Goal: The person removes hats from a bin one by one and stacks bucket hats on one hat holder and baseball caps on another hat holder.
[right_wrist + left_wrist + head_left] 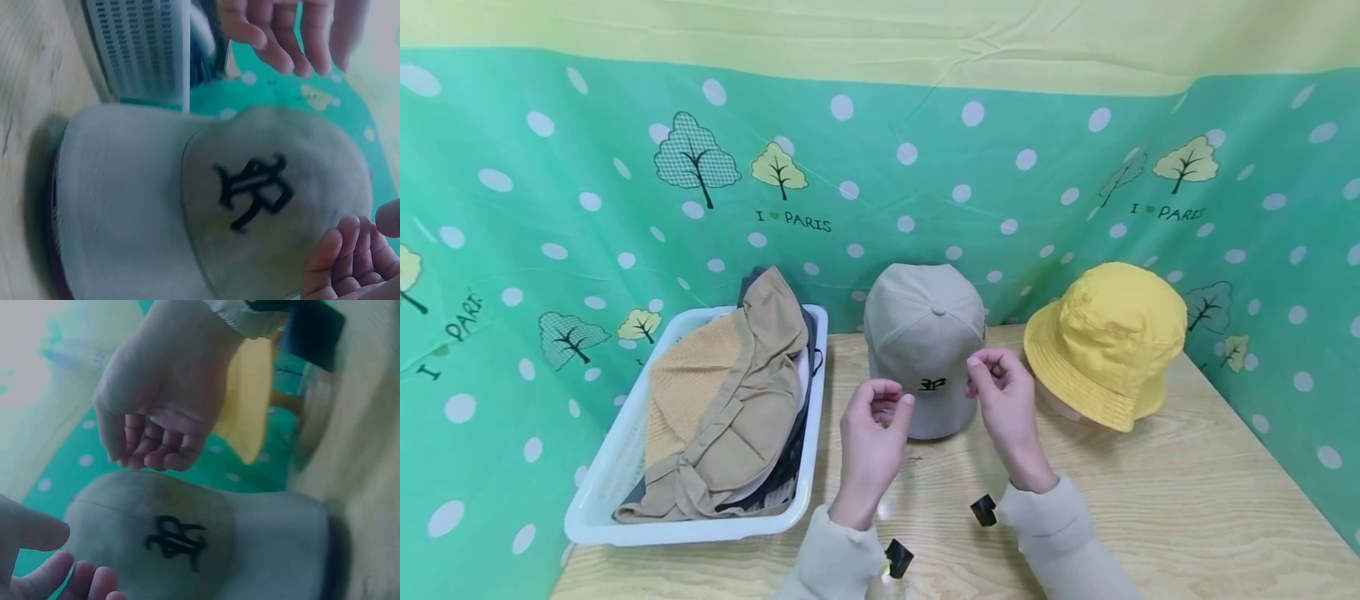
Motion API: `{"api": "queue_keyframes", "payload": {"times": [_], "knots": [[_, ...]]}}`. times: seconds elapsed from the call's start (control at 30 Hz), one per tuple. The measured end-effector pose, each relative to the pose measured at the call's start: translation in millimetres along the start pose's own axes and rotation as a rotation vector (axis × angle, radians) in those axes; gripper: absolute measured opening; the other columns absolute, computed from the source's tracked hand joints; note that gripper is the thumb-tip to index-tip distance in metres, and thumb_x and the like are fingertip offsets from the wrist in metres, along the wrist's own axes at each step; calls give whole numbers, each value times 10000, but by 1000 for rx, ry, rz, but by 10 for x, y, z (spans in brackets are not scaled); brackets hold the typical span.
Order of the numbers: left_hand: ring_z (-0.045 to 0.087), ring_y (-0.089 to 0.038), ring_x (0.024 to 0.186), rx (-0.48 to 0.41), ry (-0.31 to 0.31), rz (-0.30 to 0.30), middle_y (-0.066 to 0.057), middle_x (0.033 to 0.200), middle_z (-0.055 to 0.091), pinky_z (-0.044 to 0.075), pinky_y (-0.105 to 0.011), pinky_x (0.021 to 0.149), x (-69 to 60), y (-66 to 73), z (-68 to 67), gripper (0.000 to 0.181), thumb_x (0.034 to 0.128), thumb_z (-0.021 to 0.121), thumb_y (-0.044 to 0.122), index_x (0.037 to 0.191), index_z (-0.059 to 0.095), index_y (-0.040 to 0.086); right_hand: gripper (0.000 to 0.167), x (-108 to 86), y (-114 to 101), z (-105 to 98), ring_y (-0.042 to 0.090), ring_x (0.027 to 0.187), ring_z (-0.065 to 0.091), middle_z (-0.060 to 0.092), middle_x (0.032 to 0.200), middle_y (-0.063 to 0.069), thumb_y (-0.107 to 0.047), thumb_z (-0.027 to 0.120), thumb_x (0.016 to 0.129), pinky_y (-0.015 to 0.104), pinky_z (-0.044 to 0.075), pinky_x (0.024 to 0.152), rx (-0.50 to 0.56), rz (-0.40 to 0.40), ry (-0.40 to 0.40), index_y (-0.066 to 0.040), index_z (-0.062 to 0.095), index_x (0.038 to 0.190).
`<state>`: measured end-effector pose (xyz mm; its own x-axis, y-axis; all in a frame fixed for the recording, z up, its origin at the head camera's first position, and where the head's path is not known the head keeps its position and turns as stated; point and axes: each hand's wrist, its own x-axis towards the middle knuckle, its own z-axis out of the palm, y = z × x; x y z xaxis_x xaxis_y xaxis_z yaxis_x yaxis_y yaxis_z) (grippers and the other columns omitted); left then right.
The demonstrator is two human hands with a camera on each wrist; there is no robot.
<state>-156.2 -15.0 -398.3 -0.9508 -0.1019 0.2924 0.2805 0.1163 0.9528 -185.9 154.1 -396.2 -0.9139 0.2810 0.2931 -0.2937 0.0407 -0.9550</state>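
A grey baseball cap point(925, 308) with a dark embroidered emblem stands upright at the table's back, brim toward me. My left hand point(874, 433) hovers in front of its left side, fingers loosely curled and holding nothing; the right wrist view shows this hand point(281, 31) apart from the cap point(125, 187). Close to the cap's right side is my right hand point(1006, 408), thumb and fingers bent with nothing between them. Whether its fingertips brush the cap cannot be told. In the left wrist view the emblem of the cap point(275, 544) lies between both hands.
To the right a yellow bucket hat point(1112, 333) sits raised on a support mostly hidden beneath it. On the left a pale plastic basket point(580, 508) holds a tan sun hat point(700, 383) with a bow, over darker items. A green patterned curtain point(895, 192) hangs behind the wooden table point(1217, 500).
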Motion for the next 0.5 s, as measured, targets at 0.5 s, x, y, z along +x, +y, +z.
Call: {"api": "queue_keyframes", "payload": {"times": [0.5], "knots": [[575, -109, 788, 147, -18, 122, 16, 894, 612, 507, -281, 685, -45, 297, -261, 121, 865, 694, 95, 961, 623, 74, 97, -232, -72, 234, 163, 588, 542, 555, 725, 138, -45, 594, 935, 270, 507, 576, 30, -71, -177, 47, 566, 937]]}}
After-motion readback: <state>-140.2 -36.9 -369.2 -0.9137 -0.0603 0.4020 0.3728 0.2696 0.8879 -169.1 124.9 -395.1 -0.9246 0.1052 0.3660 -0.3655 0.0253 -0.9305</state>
